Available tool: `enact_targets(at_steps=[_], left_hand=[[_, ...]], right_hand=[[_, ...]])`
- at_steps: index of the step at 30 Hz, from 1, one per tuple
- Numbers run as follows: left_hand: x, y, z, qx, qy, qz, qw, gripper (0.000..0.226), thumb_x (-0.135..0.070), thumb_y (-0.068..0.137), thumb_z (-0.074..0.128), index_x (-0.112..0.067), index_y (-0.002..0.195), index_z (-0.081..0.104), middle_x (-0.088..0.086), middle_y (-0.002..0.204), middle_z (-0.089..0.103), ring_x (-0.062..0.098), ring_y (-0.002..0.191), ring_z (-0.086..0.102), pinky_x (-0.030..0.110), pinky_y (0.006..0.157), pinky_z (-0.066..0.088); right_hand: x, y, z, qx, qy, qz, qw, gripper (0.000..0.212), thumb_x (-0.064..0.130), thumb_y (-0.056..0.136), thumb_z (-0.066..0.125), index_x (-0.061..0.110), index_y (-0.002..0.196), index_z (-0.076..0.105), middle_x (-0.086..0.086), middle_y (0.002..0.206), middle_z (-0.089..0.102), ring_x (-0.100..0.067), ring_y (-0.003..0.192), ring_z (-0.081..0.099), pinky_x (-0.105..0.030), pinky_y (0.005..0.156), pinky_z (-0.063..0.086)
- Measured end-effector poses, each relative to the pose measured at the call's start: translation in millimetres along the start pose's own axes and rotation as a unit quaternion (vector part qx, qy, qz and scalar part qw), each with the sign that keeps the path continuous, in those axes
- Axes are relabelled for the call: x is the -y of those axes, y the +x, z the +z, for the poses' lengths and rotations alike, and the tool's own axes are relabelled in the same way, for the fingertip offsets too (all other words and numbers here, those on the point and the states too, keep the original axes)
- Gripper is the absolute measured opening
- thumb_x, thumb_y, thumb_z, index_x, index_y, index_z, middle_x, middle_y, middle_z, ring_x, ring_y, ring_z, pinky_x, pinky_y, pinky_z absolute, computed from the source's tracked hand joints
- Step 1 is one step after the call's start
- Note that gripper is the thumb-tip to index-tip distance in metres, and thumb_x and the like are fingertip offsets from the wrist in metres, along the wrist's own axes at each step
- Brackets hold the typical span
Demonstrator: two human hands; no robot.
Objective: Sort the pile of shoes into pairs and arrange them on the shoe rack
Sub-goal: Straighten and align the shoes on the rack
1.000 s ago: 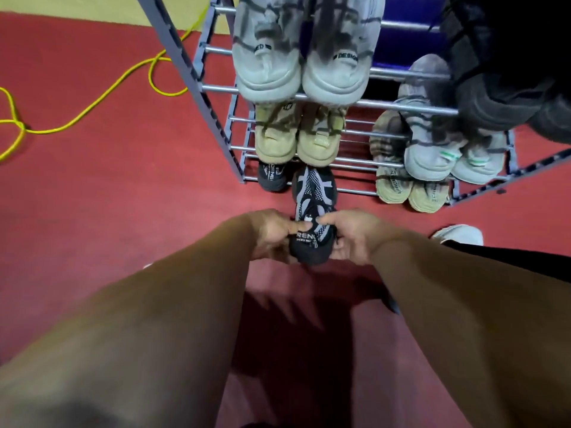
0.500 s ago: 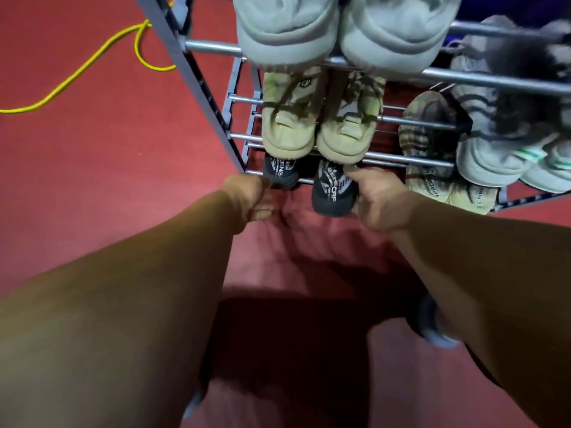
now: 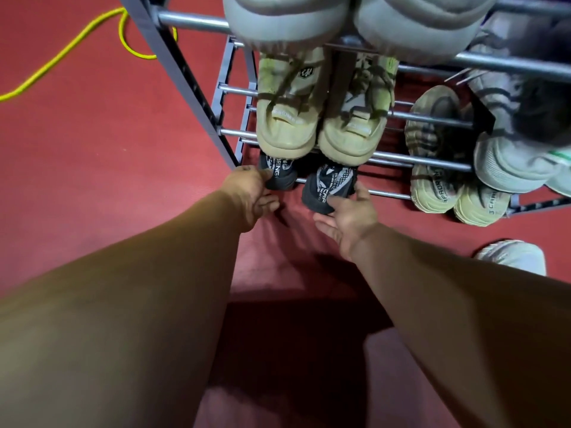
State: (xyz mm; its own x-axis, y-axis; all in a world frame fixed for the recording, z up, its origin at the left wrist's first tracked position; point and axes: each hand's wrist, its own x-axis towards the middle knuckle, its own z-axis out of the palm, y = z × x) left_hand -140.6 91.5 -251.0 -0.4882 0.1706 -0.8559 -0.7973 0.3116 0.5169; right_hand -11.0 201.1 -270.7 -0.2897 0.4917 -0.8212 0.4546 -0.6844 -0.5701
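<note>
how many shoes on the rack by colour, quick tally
black shoes: 2
beige shoes: 4
pale grey shoes: 4
total: 10, leaving out a dark shape at the top right, too blurred to tell

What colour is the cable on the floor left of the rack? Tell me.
The cable is yellow, seen in the head view.

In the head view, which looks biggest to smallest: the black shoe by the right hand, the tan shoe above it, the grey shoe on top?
1. grey shoe, nearest the camera so unsure.
2. tan shoe.
3. black shoe, partly hidden under the tan one.
</note>
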Motion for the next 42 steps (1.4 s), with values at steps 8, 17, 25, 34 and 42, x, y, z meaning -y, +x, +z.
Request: enact_targets(at_steps=[8, 17, 25, 34, 42], left_hand=[[3, 16, 3, -0.020, -0.022, 0.023, 0.999, 0.021, -0.014, 0.103, 0.055, -0.022, 0.121, 0.048, 0.013, 0.119, 0.066, 0.023, 0.076, 0.069, 0.030, 0.058, 0.061], [4, 19, 5, -0.020, 0.000, 0.039, 0.999, 0.022, -0.009, 0.104, 0.049, -0.017, 0.124, 0.052, 0.018, 0.120, 0.069, 0.023, 0.072, 0.069, 0.026, 0.051, 0.060], [11, 23, 5, -0.033, -0.025, 0.053, 0.998, 0.016, -0.012, 0.103, 0.052, -0.019, 0.118, 0.053, 0.018, 0.117, 0.070, 0.024, 0.072, 0.070, 0.025, 0.052, 0.058], [14, 23, 4, -0.024, -0.030, 0.051, 0.998, 0.027, -0.014, 0.103, 0.055, -0.018, 0.130, 0.054, 0.015, 0.118, 0.070, 0.023, 0.076, 0.071, 0.025, 0.053, 0.058], [12, -1, 3, -0.076, 0.008, 0.007, 0.997, 0.010, -0.007, 0.097, 0.051, -0.007, 0.096, 0.061, 0.009, 0.072, 0.062, 0.020, 0.059, 0.058, 0.029, 0.051, 0.056]], right_hand=[[26, 28, 8, -0.039, -0.071, -0.013, 0.997, 0.045, 0.012, 0.103, 0.047, 0.035, 0.141, 0.046, -0.002, 0.097, 0.071, -0.027, 0.082, 0.073, -0.041, 0.084, 0.060], [34, 31, 13, -0.001, -0.072, 0.002, 0.997, 0.038, 0.015, 0.105, 0.051, 0.031, 0.139, 0.048, -0.007, 0.114, 0.071, -0.022, 0.081, 0.077, -0.031, 0.064, 0.062], [26, 31, 13, 0.021, -0.076, -0.004, 0.997, 0.046, 0.013, 0.105, 0.048, 0.036, 0.145, 0.042, -0.003, 0.125, 0.065, -0.024, 0.090, 0.075, -0.032, 0.066, 0.060], [18, 28, 14, 0.020, -0.086, -0.010, 0.996, 0.054, 0.014, 0.104, 0.049, 0.042, 0.149, 0.039, 0.002, 0.118, 0.070, -0.022, 0.087, 0.075, -0.028, 0.063, 0.058], [29, 11, -2, 0.056, -0.070, 0.028, 0.996, 0.042, 0.024, 0.103, 0.053, 0.041, 0.141, 0.045, 0.002, 0.113, 0.060, -0.028, 0.091, 0.070, -0.035, 0.069, 0.058]])
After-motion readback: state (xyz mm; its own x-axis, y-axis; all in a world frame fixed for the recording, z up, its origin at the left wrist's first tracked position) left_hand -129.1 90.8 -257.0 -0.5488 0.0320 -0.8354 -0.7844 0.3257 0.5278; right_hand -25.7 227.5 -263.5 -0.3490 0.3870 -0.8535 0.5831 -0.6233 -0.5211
